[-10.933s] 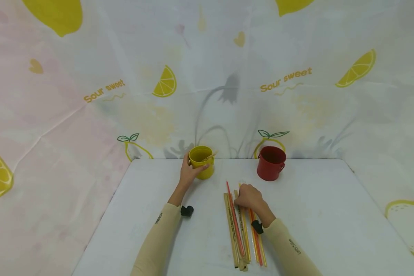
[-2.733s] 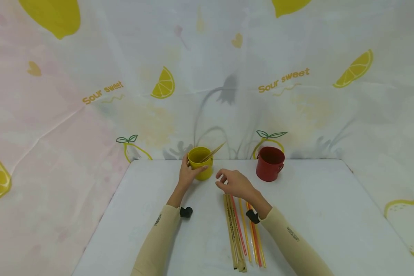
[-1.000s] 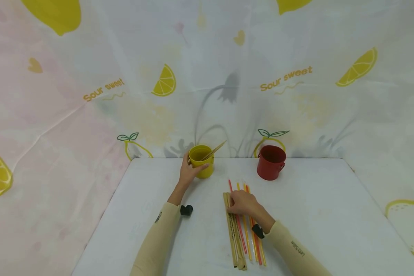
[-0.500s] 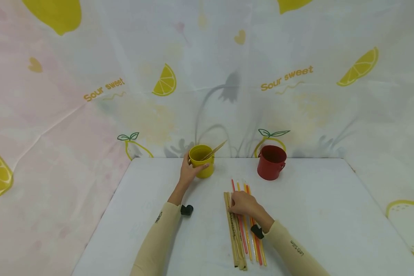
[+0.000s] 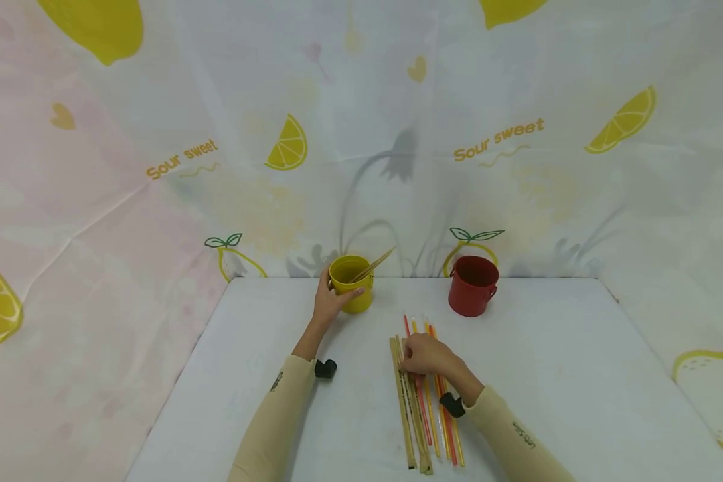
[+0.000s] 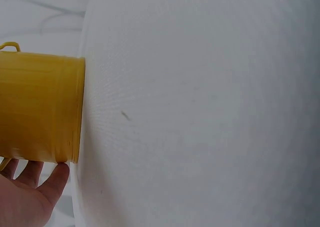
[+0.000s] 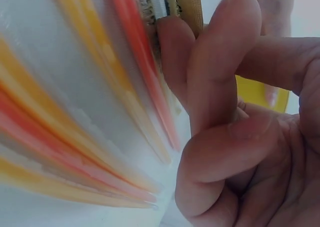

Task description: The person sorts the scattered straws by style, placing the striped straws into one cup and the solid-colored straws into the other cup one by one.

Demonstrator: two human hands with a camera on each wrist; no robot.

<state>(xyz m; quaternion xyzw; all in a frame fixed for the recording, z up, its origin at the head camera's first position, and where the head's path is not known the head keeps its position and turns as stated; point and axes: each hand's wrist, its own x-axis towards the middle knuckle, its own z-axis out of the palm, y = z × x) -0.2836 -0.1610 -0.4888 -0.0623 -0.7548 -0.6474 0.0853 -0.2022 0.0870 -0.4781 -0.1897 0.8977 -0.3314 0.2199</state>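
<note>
My left hand (image 5: 329, 299) holds the small yellow bucket (image 5: 359, 302) by its side, thumb across the front. Thin brown sticks (image 5: 373, 265) lean out of that bucket to the right. In the left wrist view, fingertips touch the bucket wall (image 6: 40, 107). My right hand (image 5: 428, 355) bends over a row of long, thin straws, its fingers curled and pinching at a brown paper-wrapped straw (image 5: 418, 415) with dark print. The pinched end is mostly hidden by the fingers. Beside it lie red straws (image 7: 135, 42) and yellow straws (image 7: 100, 42), some in clear wrap.
A red bucket (image 5: 472, 294) stands at the back right of the white table (image 5: 566, 375). Behind the table hangs a lemon-print cloth (image 5: 349, 194). Another brown paper-wrapped straw (image 5: 402, 415) lies at the left of the row.
Since the oldest frame, brown sticks have come to stand taller in the yellow bucket. My right hand went from beside the bucket back to the straws; brown straws shifted slightly under it.
</note>
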